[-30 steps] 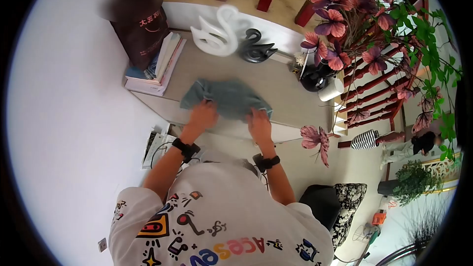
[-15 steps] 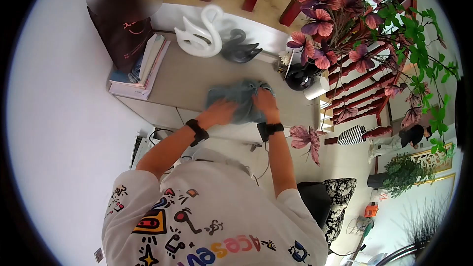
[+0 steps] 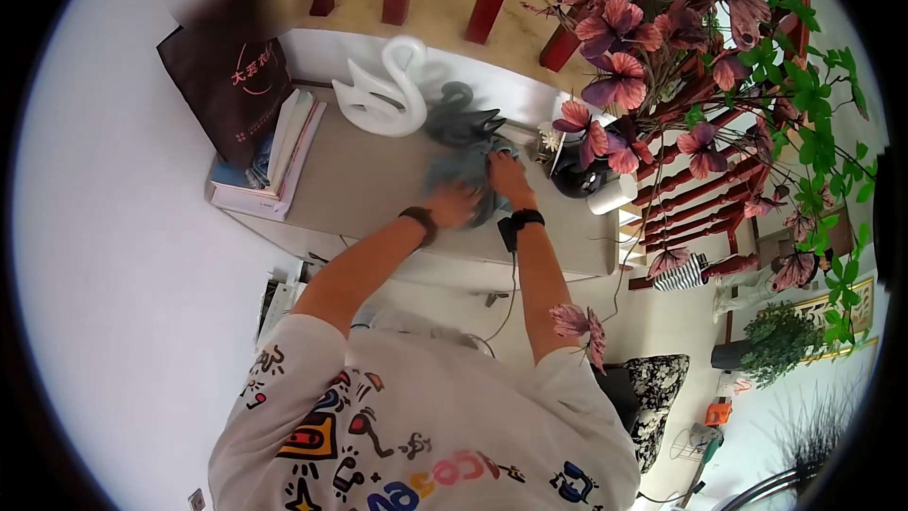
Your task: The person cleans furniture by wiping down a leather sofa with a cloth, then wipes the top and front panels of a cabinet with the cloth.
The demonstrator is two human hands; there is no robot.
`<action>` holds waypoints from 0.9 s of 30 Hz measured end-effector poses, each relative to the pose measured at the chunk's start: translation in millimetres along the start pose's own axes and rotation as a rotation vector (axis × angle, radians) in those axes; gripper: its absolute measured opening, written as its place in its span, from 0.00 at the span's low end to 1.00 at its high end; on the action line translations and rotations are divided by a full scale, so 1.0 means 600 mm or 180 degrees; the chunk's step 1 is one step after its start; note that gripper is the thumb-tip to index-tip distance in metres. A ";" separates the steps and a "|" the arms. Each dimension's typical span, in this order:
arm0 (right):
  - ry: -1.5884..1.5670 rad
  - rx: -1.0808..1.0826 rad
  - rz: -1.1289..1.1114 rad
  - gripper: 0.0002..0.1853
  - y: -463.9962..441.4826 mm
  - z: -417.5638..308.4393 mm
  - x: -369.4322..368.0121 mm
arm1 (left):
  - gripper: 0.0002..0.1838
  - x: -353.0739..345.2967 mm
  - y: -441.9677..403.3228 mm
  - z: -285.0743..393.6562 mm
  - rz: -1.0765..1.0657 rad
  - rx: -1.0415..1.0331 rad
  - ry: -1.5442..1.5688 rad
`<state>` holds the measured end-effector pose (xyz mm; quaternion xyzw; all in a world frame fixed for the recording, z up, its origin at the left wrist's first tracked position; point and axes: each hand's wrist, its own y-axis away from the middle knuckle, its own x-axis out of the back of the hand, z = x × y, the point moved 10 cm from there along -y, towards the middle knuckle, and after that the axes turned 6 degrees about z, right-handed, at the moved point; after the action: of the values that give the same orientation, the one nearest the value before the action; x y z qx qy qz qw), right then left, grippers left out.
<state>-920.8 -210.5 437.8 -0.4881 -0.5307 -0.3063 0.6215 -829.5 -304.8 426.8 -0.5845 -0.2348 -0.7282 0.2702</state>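
Observation:
A blue-grey cloth [image 3: 454, 168] lies bunched on the grey cabinet top [image 3: 364, 191], close in front of the black swan figurine [image 3: 463, 121]. My left hand [image 3: 456, 203] rests on the cloth's near left part, fingers spread and somewhat blurred. With its fingers closed on the cloth's right side, my right hand [image 3: 509, 177] bunches the fabric. A white swan figurine [image 3: 383, 95] stands upright at the back, left of the black one. Both wrists wear black bands.
Books [image 3: 284, 156] and a dark paper bag [image 3: 232, 95] stand at the left end. A black round vase [image 3: 577, 175], a white cup [image 3: 613, 194] and a small flower pot [image 3: 547, 144] stand at the right. Butterfly-like flowers [image 3: 619, 80] overhang there. A cable [image 3: 511, 293] hangs from my right wrist.
Both hands and the cloth have shifted; the left hand moved rightward, and the cloth is now more bunched and nearer the black swan. The view has tilted slightly.

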 end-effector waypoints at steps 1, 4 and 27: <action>-0.0028 -0.0025 -0.0008 0.13 -0.003 0.004 -0.005 | 0.34 0.005 -0.008 -0.002 0.0027 -0.0011 0.0028; -0.0099 -0.0211 -0.0064 0.13 -0.008 0.027 -0.018 | 0.34 0.006 -0.039 -0.002 -0.0124 0.0054 -0.0076; 0.0093 -0.0672 0.0549 0.25 0.087 0.055 0.008 | 0.30 -0.015 -0.061 0.033 -0.0192 0.0360 -0.0710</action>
<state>-884.6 -161.4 426.6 -0.5901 -0.4424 -0.3130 0.5984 -838.1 -263.5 421.2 -0.6384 -0.3215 -0.6520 0.2529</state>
